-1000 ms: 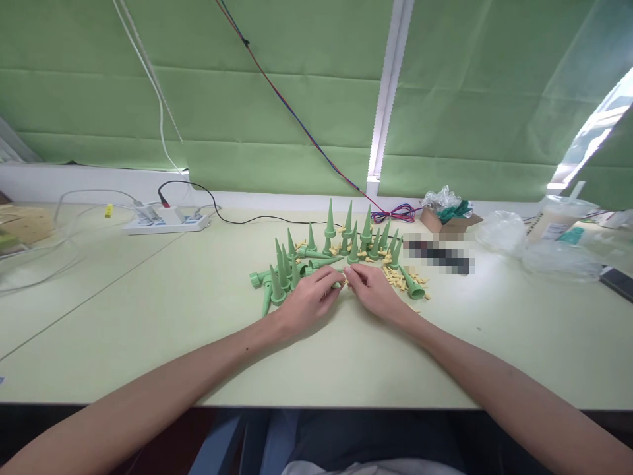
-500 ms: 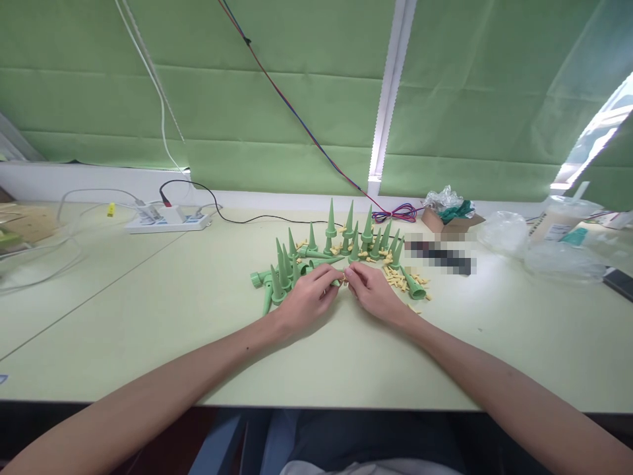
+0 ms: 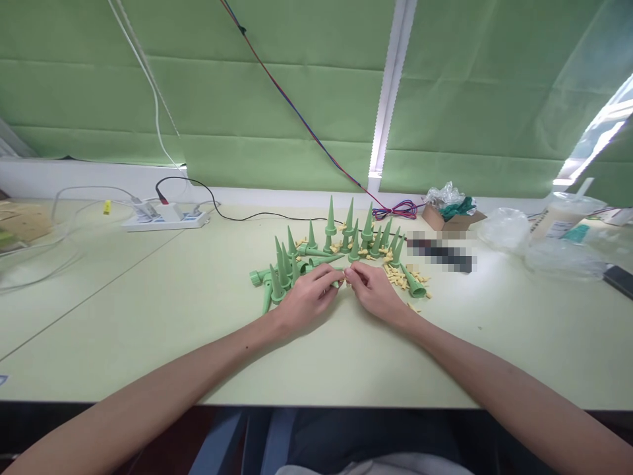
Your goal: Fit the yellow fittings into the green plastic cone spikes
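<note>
My left hand is closed around a green plastic spike, mostly hidden by the fingers. Close against it, my right hand pinches at the spike's end, where a small yellow plastic piece partly shows between the fingertips. Beyond both hands, several green cone-shaped spikes stand point up, some stacked on other green parts. Others lie on their sides, among them an open-ended cone right of my right hand. Loose yellow pieces are scattered between and beside the cones.
A white power strip with plugs sits at the back left, and a black cable runs behind the cones. Coiled red-blue wire, a small cardboard box, a plastic drink cup and a dark phone lie toward the right.
The hands stay together in nearly the same spot, with only slight finger movement at the spike's end. The camera view has shifted slightly.
</note>
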Demonstrator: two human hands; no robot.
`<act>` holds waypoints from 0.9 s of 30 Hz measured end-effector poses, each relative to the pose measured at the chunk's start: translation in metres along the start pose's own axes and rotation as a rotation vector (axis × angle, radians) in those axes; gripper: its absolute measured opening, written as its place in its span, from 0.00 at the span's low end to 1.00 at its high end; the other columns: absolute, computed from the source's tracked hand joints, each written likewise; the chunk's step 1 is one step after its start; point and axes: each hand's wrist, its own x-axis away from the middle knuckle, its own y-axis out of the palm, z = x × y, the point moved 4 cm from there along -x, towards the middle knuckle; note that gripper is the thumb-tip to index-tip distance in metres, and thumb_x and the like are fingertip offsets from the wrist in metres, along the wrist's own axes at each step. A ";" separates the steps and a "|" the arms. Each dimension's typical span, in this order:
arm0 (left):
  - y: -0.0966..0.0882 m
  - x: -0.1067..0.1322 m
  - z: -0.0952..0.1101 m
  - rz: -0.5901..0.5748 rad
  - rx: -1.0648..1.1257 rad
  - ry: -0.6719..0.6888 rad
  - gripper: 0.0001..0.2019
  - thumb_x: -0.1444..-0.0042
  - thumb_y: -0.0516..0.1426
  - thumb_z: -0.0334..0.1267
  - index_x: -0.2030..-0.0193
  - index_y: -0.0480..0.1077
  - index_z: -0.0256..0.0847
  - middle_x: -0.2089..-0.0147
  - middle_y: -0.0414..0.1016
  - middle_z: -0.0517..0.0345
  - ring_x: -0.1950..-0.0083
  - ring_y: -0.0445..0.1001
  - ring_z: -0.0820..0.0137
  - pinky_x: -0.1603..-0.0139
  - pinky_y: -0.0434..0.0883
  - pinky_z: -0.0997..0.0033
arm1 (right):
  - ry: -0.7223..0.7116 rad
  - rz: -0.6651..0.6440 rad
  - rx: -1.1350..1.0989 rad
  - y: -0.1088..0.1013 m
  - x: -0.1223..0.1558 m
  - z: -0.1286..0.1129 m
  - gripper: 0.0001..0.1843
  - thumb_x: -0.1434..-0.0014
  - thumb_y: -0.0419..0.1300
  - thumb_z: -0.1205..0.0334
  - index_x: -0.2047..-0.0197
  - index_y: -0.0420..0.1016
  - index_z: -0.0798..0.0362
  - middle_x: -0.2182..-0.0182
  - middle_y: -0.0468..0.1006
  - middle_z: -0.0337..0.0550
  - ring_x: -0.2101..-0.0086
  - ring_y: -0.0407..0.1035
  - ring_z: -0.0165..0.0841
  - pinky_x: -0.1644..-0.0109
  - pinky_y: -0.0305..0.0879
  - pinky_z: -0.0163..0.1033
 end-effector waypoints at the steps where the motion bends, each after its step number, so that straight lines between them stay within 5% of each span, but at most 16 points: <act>1: 0.000 0.000 0.000 0.001 -0.001 -0.001 0.11 0.37 0.53 0.25 0.53 0.71 0.40 0.59 0.75 0.52 0.62 0.75 0.71 0.64 0.74 0.74 | 0.002 0.001 0.002 0.000 0.000 0.000 0.20 0.31 0.48 0.54 0.74 0.57 0.50 0.79 0.59 0.35 0.77 0.54 0.30 0.71 0.50 0.36; 27: 0.003 0.008 -0.007 0.010 0.035 -0.013 0.11 0.37 0.53 0.26 0.53 0.73 0.41 0.59 0.76 0.52 0.62 0.76 0.71 0.64 0.75 0.74 | 0.013 -0.062 0.108 0.007 -0.004 0.001 0.21 0.31 0.48 0.57 0.76 0.53 0.50 0.81 0.59 0.34 0.78 0.53 0.30 0.71 0.48 0.37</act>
